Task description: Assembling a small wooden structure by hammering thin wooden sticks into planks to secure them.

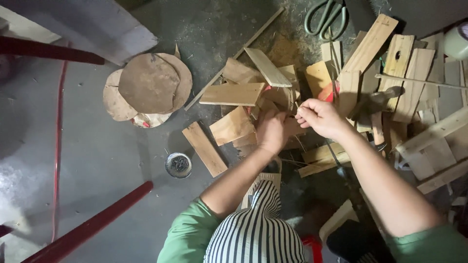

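Fingers of the right hand are pinched shut on something thin that is too small to make out, above a heap of wood offcuts on the concrete floor. The left hand lies palm-down on the heap, fingers hidden among the pieces, so their grip cannot be told. Green-handled scissors lie beyond the heap, a small round tin sits to its left, and cardboard discs lie farther left.
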